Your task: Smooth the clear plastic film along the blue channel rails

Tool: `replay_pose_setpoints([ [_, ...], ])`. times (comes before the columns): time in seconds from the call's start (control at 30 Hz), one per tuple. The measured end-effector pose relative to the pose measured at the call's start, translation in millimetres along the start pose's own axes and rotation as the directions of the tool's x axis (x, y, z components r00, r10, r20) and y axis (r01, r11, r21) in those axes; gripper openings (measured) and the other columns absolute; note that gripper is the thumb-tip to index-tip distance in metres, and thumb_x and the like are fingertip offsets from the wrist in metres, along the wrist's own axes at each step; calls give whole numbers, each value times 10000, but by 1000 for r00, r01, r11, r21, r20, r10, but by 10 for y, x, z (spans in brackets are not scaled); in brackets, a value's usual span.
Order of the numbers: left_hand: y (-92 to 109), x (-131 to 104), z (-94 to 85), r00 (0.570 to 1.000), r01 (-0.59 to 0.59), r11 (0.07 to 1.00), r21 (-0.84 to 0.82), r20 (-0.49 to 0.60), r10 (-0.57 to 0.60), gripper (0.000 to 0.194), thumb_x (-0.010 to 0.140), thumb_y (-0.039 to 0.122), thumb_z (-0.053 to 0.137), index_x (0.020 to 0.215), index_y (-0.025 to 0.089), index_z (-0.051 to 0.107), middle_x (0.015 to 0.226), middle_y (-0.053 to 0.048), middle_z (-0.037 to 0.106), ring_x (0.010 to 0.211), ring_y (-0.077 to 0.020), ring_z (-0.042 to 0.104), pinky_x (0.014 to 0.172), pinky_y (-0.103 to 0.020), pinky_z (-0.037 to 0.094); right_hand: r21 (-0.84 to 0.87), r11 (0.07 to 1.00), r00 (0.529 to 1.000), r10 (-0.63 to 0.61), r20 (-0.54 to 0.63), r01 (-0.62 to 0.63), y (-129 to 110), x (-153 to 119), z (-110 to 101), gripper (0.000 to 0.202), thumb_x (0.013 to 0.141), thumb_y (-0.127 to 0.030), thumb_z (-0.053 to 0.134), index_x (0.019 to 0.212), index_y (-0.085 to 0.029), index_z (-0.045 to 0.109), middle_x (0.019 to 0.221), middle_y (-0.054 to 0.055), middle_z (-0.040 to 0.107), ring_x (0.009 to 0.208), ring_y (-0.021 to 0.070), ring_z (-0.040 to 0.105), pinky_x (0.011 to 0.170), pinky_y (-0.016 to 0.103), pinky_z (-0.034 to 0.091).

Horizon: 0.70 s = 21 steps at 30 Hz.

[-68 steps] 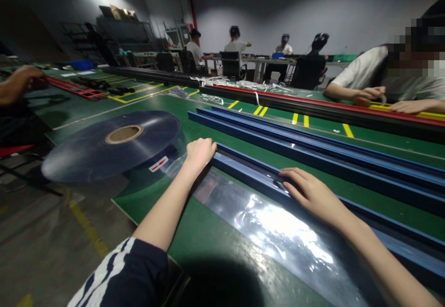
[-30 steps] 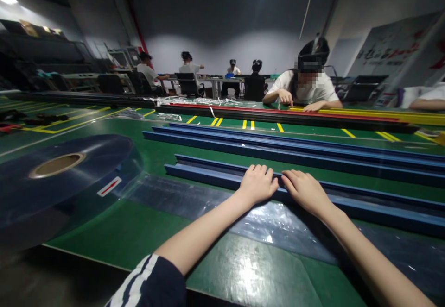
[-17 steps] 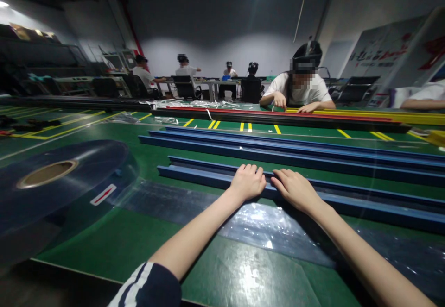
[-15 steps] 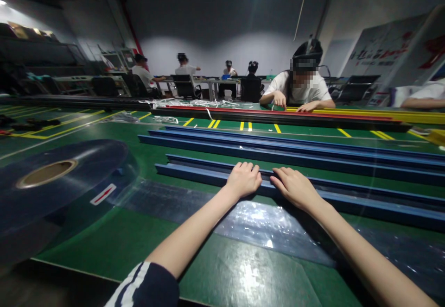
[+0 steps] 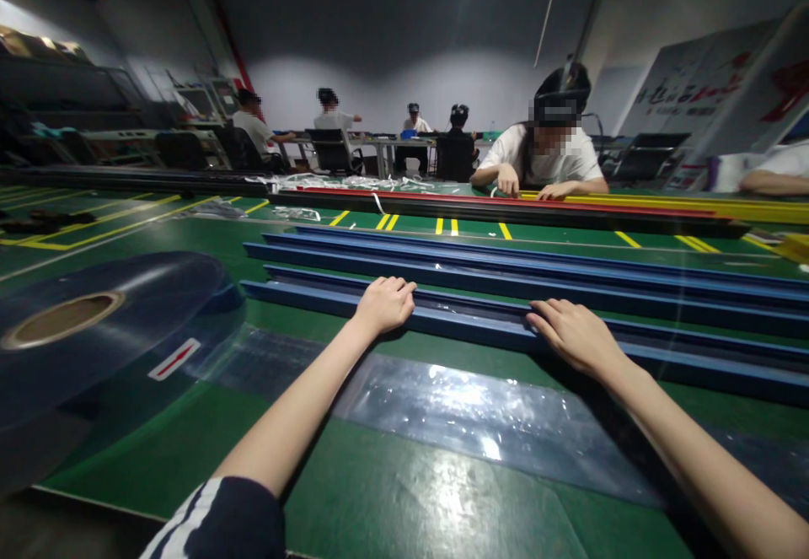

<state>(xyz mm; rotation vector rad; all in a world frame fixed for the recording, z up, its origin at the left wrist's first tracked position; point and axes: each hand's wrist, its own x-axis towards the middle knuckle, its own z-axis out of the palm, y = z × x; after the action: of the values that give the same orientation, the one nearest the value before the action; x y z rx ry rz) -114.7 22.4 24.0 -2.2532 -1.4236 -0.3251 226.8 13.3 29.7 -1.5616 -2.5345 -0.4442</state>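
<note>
A long blue U-shaped channel (image 5: 468, 319) lies across the green table in front of me, its left end showing and its right end out of view. My left hand (image 5: 384, 304) is closed over this channel, left of the middle. Farther right, my right hand (image 5: 576, 333) grips the same channel, fingers over its trough and thumb on the near side. A wide strip of clear plastic film (image 5: 442, 395) runs flat on the table below my hands. It comes off a big film roll (image 5: 183, 289) at the left.
More blue channel (image 5: 442, 274) lies just beyond, parallel. Behind it stretch black and red profiles (image 5: 506, 207), with yellow profiles (image 5: 683, 204) at the right. A co-worker (image 5: 549, 154) leans over the far side. The table's near edge (image 5: 101, 502) shows at lower left.
The near blue channel has shifted left and away from me, closer to the channel behind it. My left hand has moved left with it. My right hand is farther right, so the hands are wider apart.
</note>
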Motion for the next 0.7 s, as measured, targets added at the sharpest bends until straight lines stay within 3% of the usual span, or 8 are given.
replay_pose_setpoints([
  [0.17, -179, -17, 42, 1000, 18, 1000, -20, -6, -18, 364, 868, 232, 316, 1065, 178, 617, 908, -64, 652, 838, -182, 571, 751, -322, 384, 25, 999, 999, 39, -9, -39, 136, -6, 63, 466, 932, -432, 216, 998, -158, 587, 907, 100, 641, 845, 199, 571, 711, 306, 374],
  [0.33, -193, -19, 14, 1000, 17, 999, -39, 5, -16, 352, 869, 232, 327, 1063, 172, 614, 926, -62, 650, 847, -181, 567, 765, -321, 381, 1, 999, 998, 44, -45, -44, 79, 22, 71, 431, 931, -370, 224, 918, -147, 593, 818, 95, 627, 814, 202, 558, 734, 308, 356],
  [0.5, -115, 22, -12, 998, 64, 998, -6, 4, -64, 341, 886, 255, 323, 1017, 165, 624, 912, -65, 645, 845, -190, 558, 766, -332, 373, -14, 999, 997, 35, -65, -36, -21, 102, 71, 422, 929, -349, 227, 878, -145, 593, 794, 99, 620, 797, 202, 549, 729, 308, 338],
  [0.7, 116, 160, 30, 997, 69, 997, -36, -26, -70, 345, 901, 282, 318, 1033, 160, 612, 920, -67, 637, 865, -193, 542, 792, -334, 370, -12, 1000, 998, 22, -66, -23, -215, 308, 75, 438, 930, -362, 216, 831, -147, 585, 775, 98, 614, 764, 203, 542, 706, 315, 323],
])
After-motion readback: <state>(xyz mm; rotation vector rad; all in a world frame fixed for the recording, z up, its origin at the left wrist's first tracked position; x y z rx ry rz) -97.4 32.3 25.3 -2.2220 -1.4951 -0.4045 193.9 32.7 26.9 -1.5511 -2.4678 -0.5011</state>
